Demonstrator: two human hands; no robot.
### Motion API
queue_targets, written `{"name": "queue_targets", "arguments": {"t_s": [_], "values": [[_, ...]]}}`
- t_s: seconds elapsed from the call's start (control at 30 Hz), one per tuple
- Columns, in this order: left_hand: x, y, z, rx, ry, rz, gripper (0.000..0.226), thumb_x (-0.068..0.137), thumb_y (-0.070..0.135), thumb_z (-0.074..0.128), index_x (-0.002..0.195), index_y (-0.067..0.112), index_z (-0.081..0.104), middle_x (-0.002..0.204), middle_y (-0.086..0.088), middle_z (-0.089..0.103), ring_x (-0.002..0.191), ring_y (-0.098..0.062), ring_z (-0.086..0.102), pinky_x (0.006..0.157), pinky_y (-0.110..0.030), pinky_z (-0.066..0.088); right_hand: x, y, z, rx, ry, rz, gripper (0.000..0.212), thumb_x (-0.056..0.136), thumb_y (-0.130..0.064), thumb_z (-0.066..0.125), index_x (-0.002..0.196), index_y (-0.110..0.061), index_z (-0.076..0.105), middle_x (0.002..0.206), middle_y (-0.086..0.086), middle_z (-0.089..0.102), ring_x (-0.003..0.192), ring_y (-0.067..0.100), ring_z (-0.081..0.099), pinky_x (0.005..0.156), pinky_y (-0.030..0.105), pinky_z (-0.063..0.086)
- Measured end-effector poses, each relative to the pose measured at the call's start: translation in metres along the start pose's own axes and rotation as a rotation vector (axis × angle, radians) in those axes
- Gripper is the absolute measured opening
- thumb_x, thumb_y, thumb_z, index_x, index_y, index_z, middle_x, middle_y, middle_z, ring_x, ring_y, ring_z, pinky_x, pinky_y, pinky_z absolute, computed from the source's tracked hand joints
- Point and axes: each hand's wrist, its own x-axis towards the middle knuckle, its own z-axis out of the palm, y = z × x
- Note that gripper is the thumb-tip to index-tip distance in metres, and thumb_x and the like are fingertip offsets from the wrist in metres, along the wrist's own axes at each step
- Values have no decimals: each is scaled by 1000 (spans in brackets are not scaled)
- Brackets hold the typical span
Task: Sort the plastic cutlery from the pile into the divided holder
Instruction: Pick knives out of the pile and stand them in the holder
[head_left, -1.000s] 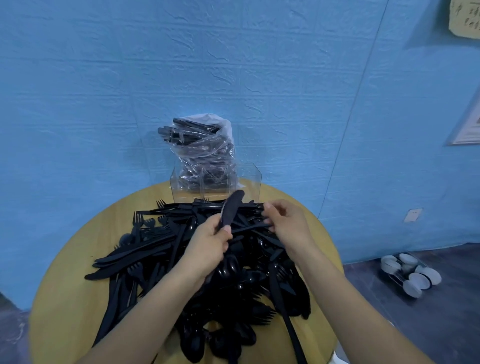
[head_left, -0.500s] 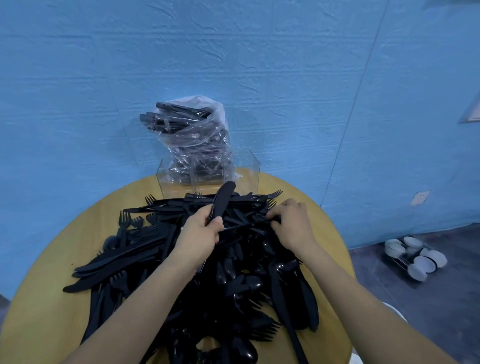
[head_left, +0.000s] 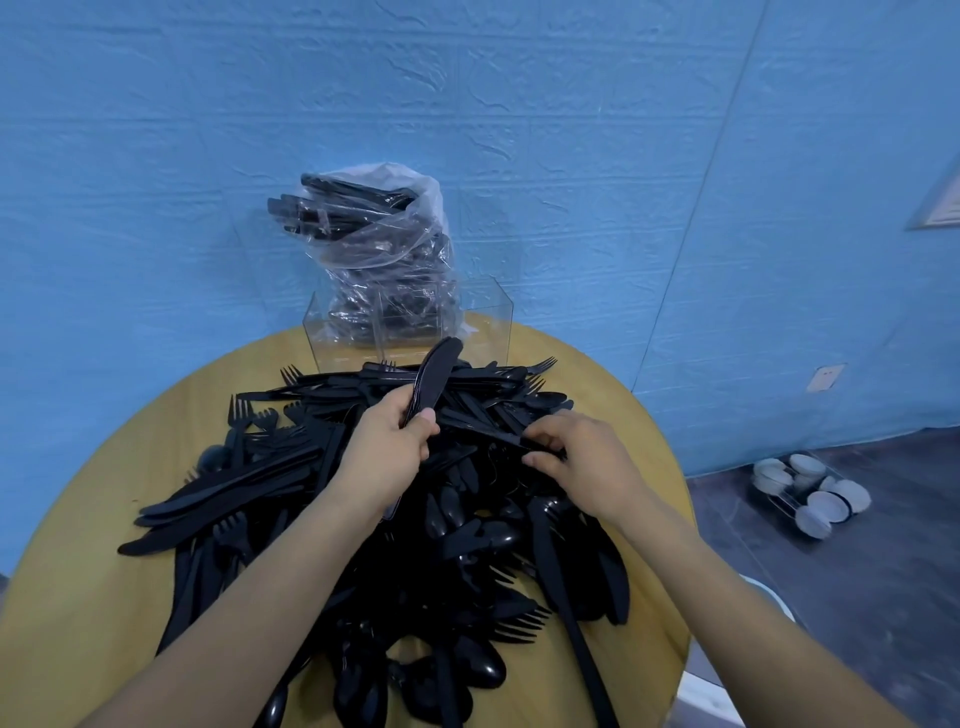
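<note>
A big pile of black plastic cutlery (head_left: 363, 509), knives, forks and spoons mixed, covers the round wooden table (head_left: 78, 613). My left hand (head_left: 384, 452) grips a black knife (head_left: 434, 376) by its handle, blade pointing up and away. My right hand (head_left: 582, 462) lies on the pile to the right and pinches another black piece (head_left: 488, 428) between thumb and fingers. The clear divided holder (head_left: 410, 332) stands at the table's far edge, behind the pile.
A clear plastic bag (head_left: 384, 249) stuffed with more black cutlery sits in or just behind the holder. A blue wall rises close behind the table. On the dark floor at the right stands a rack of white bowls (head_left: 810, 493).
My right hand has slid down and toward me on the pile and now pinches a piece. The left hand keeps its knife raised. The head camera has shifted a little.
</note>
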Motion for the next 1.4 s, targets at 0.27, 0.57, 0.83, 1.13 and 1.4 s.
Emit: {"name": "queue_targets", "arguments": {"t_s": [0.27, 0.57, 0.83, 1.13, 1.4], "values": [[-11, 16, -18, -37, 89, 44, 24, 99, 13, 42, 112, 31, 52, 77, 4, 54, 59, -10, 43, 60, -24, 39, -2, -15, -25, 156, 119, -70, 25, 84, -19, 70, 109, -15, 69, 98, -6, 59, 92, 13, 56, 84, 24, 44], [-26, 40, -29, 166, -18, 207, 25, 99, 15, 42, 115, 34, 50, 79, 8, 55, 67, -6, 49, 67, -24, 44, -6, -54, -57, 226, -48, -309, 30, 74, -13, 79, 103, -17, 73, 90, -18, 58, 88, -3, 56, 80, 5, 36], [-35, 40, -40, 202, 32, 207, 23, 99, 16, 43, 114, 29, 53, 80, 8, 57, 76, -8, 56, 77, -27, 46, -3, -70, -72, 159, -201, -385, 31, 72, -11, 79, 101, -20, 74, 89, -19, 55, 84, -4, 52, 82, 14, 40], [-47, 34, -29, 123, -231, 182, 33, 97, 8, 47, 124, 28, 53, 99, 8, 67, 75, -1, 64, 67, -17, 50, -4, -77, -74, 231, -120, -299, 28, 72, -7, 79, 97, -17, 74, 87, -21, 56, 89, -1, 55, 88, 20, 43], [-48, 34, -25, 163, -99, 251, 38, 96, 12, 50, 129, 31, 53, 109, 16, 65, 97, 4, 60, 83, -11, 45, -11, -72, -63, 306, 155, -164, 35, 69, -12, 81, 83, -41, 66, 106, -20, 43, 108, 6, 38, 87, 2, 25]]}}
